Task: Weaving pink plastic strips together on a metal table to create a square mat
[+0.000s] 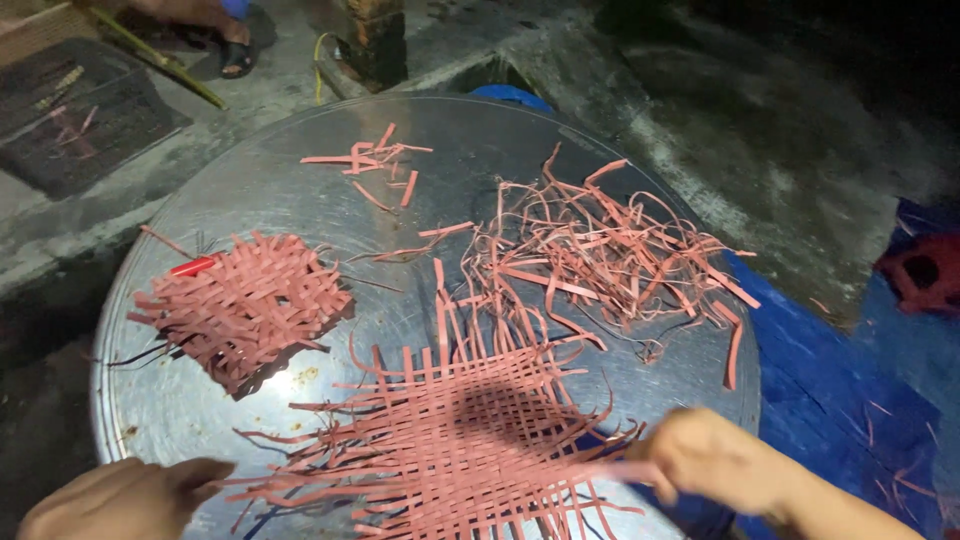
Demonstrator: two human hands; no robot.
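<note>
A half-woven mat of pink strips [450, 440] lies at the near edge of a round metal tray [470, 150]. My right hand [715, 460] is closed on a pink strip at the mat's right edge; the hand is blurred. My left hand [125, 495] rests at the mat's left side, fingers curled, touching the loose strip ends. A second, smaller woven piece [240, 305] sits on the tray's left part. A tangle of loose pink strips [600, 250] is heaped at the tray's right.
A red lighter-like object [192, 266] lies by the smaller woven piece. A few short strips [375, 160] lie at the tray's far side. Blue sheeting [830, 380] lies right of the tray. Another person's sandalled foot [235, 50] stands beyond, on concrete.
</note>
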